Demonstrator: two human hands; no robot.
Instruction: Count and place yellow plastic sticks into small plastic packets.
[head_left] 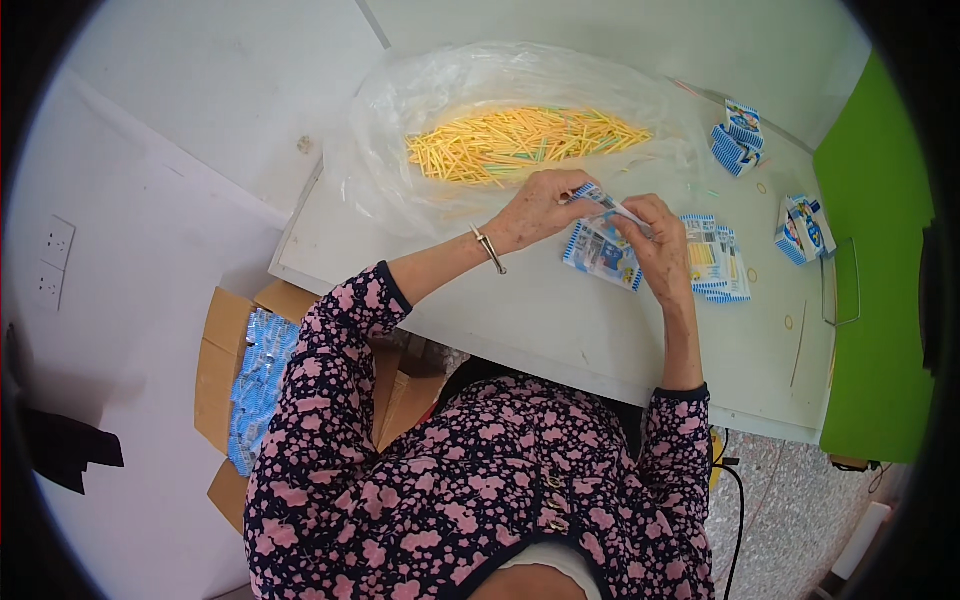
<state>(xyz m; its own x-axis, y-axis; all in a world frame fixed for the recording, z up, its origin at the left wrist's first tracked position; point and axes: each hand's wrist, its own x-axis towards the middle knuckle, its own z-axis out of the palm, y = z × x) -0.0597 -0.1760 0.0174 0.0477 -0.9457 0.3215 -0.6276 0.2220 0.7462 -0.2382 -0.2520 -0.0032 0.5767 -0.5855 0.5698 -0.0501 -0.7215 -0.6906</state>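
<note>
Both hands are raised over the white table [480, 285], thumbs and fingers pinched on one small blue-and-white plastic packet [600, 197]. My left hand [540, 208] grips its left end, and my right hand [660, 245] its right end. The packet is tilted, and fingers cover part of it. Just beneath lie more flat packets [603, 258] of the same print. Right of my right hand, a fanned pile of packets [712, 262] shows yellow sticks through clear windows. Beyond my hands, a large clear plastic bag [375, 165] holds many thin yellow sticks [520, 143], a few of them green.
Banded packet bundles [738, 140] stand at the far right, another bundle [805, 230] near the green panel [875, 250]. Rubber bands [788, 322] and a thin stick [799, 345] lie there too. Left of my lap, an open cardboard box [217, 375] holds many blue packets [262, 380].
</note>
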